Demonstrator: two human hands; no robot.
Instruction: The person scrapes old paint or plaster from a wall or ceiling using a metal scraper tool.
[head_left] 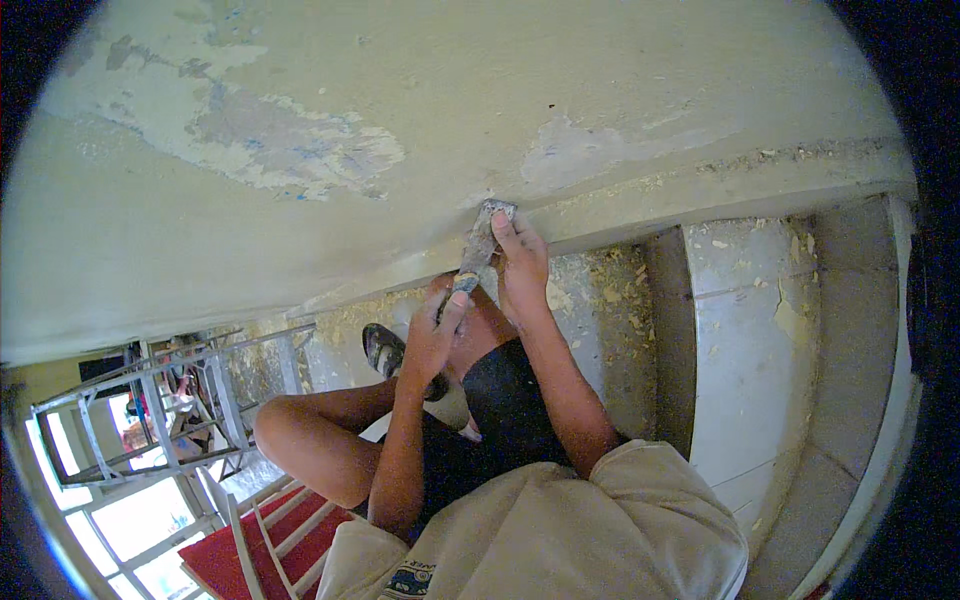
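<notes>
A scraper (478,248), its blade crusted with pale plaster, lies in both my hands at the foot of the peeling wall (420,90). My left hand (434,335) is closed round its dark handle. With the thumb on top, my right hand (522,262) pinches the blade near its far end. That end is at or very near the wall just above a ledge; whether it touches I cannot tell. Bare grey-white patches (300,140) show on the wall ahead, with a smaller scraped patch (580,150) right of the blade.
Paint flakes lie on the ledge (720,190) and on the pale steps (750,330) at the right. A metal ladder (155,400) stands to the left, near bright windows. Slatted white bars and a red surface (255,550) are at the lower left. My bent knees are close below my hands.
</notes>
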